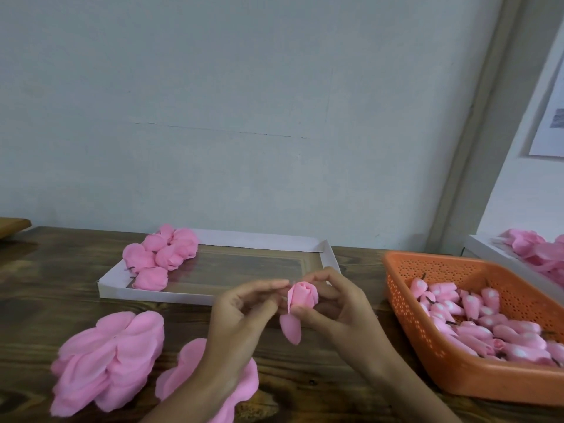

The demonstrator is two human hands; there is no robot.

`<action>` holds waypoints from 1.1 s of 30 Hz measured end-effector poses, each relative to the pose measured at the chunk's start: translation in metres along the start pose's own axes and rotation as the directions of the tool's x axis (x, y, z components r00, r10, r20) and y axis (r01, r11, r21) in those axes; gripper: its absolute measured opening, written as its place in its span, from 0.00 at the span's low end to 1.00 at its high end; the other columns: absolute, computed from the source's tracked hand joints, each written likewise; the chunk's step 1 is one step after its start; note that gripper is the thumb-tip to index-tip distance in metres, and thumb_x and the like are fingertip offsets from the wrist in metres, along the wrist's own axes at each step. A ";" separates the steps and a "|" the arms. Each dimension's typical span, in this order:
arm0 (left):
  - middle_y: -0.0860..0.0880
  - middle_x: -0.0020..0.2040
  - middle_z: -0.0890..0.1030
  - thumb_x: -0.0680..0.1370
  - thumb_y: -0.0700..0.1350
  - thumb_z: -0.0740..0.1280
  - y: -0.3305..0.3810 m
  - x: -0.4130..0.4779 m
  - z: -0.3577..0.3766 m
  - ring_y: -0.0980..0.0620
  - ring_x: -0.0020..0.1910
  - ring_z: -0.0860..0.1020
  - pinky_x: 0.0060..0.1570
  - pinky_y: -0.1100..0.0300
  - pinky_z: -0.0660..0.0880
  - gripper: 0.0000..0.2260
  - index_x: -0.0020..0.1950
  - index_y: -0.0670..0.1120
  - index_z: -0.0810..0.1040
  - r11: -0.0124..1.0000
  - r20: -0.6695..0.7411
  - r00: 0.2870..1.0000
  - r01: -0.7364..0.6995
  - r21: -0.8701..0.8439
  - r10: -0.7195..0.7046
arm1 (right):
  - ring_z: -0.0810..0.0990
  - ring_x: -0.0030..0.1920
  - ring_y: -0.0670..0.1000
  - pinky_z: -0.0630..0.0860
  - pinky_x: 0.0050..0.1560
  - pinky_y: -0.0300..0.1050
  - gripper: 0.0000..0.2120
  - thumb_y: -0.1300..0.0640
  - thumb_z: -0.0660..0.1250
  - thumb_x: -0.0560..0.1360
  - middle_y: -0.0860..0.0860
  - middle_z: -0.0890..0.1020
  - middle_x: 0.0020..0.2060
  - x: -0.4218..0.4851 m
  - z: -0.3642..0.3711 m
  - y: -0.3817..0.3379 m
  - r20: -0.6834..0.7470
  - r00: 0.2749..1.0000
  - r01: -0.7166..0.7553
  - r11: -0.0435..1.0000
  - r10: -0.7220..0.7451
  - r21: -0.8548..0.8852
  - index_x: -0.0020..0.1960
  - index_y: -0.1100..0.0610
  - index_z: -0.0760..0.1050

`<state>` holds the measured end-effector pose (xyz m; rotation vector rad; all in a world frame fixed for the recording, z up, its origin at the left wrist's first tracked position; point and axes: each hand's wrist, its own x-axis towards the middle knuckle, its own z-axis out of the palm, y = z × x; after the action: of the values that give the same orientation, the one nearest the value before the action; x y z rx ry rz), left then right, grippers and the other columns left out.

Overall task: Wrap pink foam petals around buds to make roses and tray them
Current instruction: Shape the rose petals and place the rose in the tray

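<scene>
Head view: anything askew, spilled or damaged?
Nothing stands out. A petal hangs loose under the rose gripped by left hand and right hand, consistent with mid-wrap. The buds lie inside the orange basket, finished roses at the left end of the white tray.

I get soft, even, fairly dim light, leaving only faint shadows on the dark wooden desk (305,377). The wide lens tilts and bends the frame's edges, and the stacked pink foam petals (106,361) look smeared and soft.

The right edge crops the basket (409,312) of buds (476,331).
</scene>
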<state>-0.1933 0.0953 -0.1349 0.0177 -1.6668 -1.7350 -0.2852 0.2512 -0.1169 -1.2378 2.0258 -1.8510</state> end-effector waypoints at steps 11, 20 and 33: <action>0.42 0.56 0.87 0.68 0.42 0.82 0.004 0.012 -0.011 0.41 0.56 0.86 0.51 0.56 0.83 0.10 0.47 0.41 0.89 0.989 0.198 0.979 0.076 -0.126 -0.050 | 0.88 0.54 0.57 0.83 0.54 0.48 0.13 0.61 0.80 0.73 0.54 0.87 0.53 0.004 -0.013 -0.013 0.150 0.989 0.003 0.995 -0.018 0.098 0.53 0.53 0.80; 0.37 0.48 0.88 0.68 0.37 0.78 0.002 0.011 -0.011 0.39 0.51 0.87 0.50 0.55 0.84 0.07 0.45 0.40 0.87 0.990 0.212 0.976 0.068 -0.120 -0.041 | 0.88 0.53 0.59 0.85 0.55 0.54 0.09 0.66 0.79 0.72 0.59 0.88 0.52 0.003 -0.012 -0.012 0.093 0.995 0.019 0.997 -0.026 0.074 0.47 0.57 0.81; 0.37 0.52 0.87 0.55 0.50 0.90 -0.001 0.016 -0.009 0.44 0.48 0.87 0.46 0.55 0.84 0.29 0.52 0.45 0.87 0.837 0.086 0.967 0.250 -0.488 -0.239 | 0.87 0.47 0.53 0.83 0.45 0.44 0.21 0.36 0.72 0.75 0.52 0.87 0.46 0.000 -0.003 -0.016 -0.046 0.965 -0.256 0.966 0.258 0.033 0.54 0.53 0.81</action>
<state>-0.2015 0.0790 -0.1302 -0.0277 -1.2235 -2.3266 -0.2796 0.2545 -0.1025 -0.8795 2.0655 -1.7950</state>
